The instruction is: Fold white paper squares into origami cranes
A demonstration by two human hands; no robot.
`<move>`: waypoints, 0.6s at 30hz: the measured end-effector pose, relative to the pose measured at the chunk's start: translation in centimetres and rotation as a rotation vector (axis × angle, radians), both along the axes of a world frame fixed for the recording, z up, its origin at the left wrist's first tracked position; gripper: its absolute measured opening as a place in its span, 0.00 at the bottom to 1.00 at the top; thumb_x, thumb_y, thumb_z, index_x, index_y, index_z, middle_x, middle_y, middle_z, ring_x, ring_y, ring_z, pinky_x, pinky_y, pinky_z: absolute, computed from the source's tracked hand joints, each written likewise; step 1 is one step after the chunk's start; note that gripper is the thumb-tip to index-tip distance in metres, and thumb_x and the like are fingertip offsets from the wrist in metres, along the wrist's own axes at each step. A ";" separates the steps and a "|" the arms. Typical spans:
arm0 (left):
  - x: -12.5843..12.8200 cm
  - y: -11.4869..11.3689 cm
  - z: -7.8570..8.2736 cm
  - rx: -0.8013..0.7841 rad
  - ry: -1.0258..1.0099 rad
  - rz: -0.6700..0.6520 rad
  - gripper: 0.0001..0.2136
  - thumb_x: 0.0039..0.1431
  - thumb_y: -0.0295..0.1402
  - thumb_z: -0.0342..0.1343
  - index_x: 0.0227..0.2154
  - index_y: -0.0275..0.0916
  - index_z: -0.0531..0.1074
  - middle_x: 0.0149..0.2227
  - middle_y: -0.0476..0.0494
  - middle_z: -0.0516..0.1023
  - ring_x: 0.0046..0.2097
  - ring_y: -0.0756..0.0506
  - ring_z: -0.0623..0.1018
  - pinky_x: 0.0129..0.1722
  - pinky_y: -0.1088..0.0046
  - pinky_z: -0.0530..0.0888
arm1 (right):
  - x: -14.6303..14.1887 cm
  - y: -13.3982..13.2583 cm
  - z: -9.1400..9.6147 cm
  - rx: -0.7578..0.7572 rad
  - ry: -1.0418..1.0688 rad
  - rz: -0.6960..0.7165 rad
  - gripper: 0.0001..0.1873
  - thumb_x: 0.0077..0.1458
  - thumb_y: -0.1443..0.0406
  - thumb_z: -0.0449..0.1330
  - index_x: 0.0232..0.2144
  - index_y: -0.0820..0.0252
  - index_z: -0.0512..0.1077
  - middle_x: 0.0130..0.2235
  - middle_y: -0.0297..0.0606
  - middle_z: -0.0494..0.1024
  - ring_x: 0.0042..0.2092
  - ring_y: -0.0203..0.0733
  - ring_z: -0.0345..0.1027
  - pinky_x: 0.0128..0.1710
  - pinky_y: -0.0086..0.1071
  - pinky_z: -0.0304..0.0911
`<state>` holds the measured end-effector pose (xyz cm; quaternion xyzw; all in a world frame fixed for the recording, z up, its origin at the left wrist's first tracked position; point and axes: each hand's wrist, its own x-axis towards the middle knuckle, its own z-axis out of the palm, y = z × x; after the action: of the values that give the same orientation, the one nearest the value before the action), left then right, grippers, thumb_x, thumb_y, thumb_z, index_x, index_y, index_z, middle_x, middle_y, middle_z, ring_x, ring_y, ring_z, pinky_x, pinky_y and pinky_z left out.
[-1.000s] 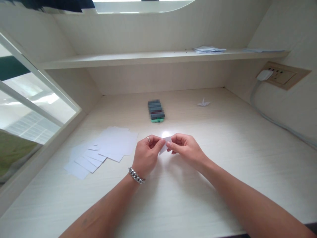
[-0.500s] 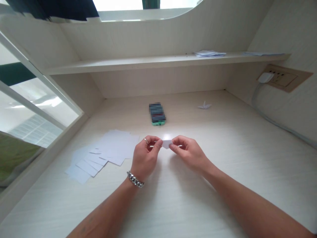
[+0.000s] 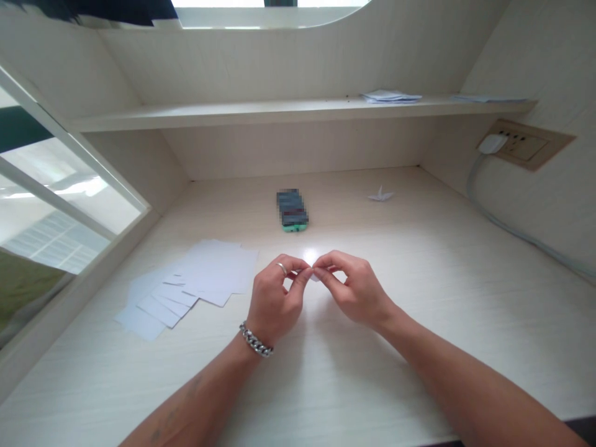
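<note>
Head view: ahead of you lies a dark, blurred, rectangular device with a green edge (image 3: pixel 293 211); white paper sheets (image 3: pixel 216 267) fan out leftward, a white folded-paper figure (image 3: pixel 381 196) sits farther right on the pale wood-grain desk (image 3: pixel 419 267). Centrally, your left hand (image 3: pixel 277 303) and right hand (image 3: pixel 357 288) pinch tightly what seems a small folded white paper piece (image 3: pixel 315 278), mostly finger-hidden.

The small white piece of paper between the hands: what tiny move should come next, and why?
Perhaps ease the bare right hand slightly outward: it nearly meets the silver-ringed left hand as both pinch the small white piece of paper, so little of the paper shows and its shape is hard to judge.
</note>
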<state>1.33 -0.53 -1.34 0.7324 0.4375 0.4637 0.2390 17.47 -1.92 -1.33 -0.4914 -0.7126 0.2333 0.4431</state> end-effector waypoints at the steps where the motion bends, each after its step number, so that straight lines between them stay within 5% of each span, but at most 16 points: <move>1: 0.0 0.0 0.0 0.002 0.011 -0.002 0.04 0.58 0.30 0.57 0.28 0.40 0.74 0.30 0.46 0.77 0.33 0.47 0.76 0.35 0.72 0.73 | 0.0 -0.1 0.0 0.011 -0.038 -0.012 0.05 0.58 0.66 0.57 0.31 0.57 0.73 0.33 0.37 0.78 0.35 0.42 0.71 0.34 0.33 0.63; 18: -0.3 0.4 0.0 -0.056 -0.026 0.063 0.03 0.54 0.31 0.60 0.26 0.40 0.76 0.28 0.46 0.79 0.32 0.47 0.77 0.34 0.72 0.73 | 1.0 0.4 0.5 -0.061 -0.005 -0.025 0.05 0.57 0.66 0.58 0.31 0.55 0.74 0.35 0.36 0.80 0.38 0.43 0.72 0.39 0.34 0.62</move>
<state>1.04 -0.10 -1.30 0.7051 0.4702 0.4682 0.2502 18.48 -1.57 -0.82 -0.5140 -0.7000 0.2483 0.4292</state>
